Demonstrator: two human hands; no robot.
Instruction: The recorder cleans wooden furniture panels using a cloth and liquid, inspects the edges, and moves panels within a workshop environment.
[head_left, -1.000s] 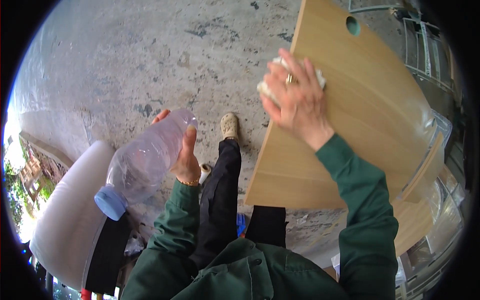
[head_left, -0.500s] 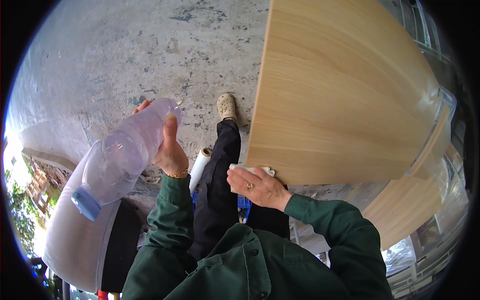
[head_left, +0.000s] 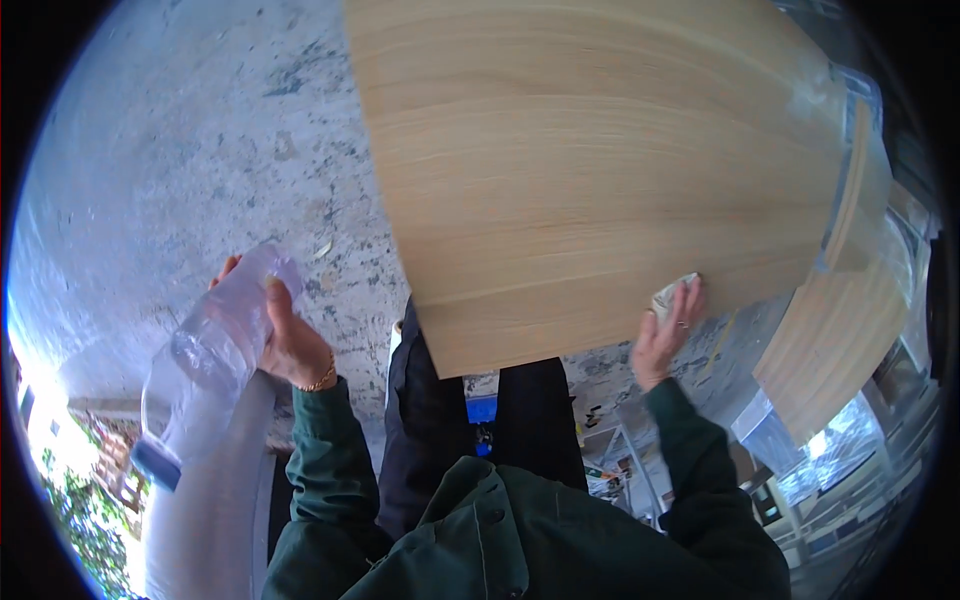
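Note:
My left hand (head_left: 296, 338) is wrapped round the base end of a large clear plastic bottle (head_left: 205, 360), with the thumb along its side. The bottle tilts down toward the lower left, its blue cap (head_left: 156, 464) at the low end. Under my right hand (head_left: 668, 328) is a bunched white cloth (head_left: 672, 292), pressed on the near edge of a light wood-grain board (head_left: 600, 190). The fingers lie over the cloth and hide part of it. The board spans the upper middle and right of the view, its left near corner just in front of my legs.
A big plastic-wrapped roll (head_left: 205, 530) stands at the lower left. The worn concrete floor (head_left: 230, 130) shows beyond the board. Clear wrap covers the board's right end, and another wood-grain panel (head_left: 830, 350) lies at right. Something blue (head_left: 481, 410) is between my legs.
My right hand has slid the cloth rightward along the board's near edge. My left hand and the bottle sit lower and further left. The board now reaches further left in view.

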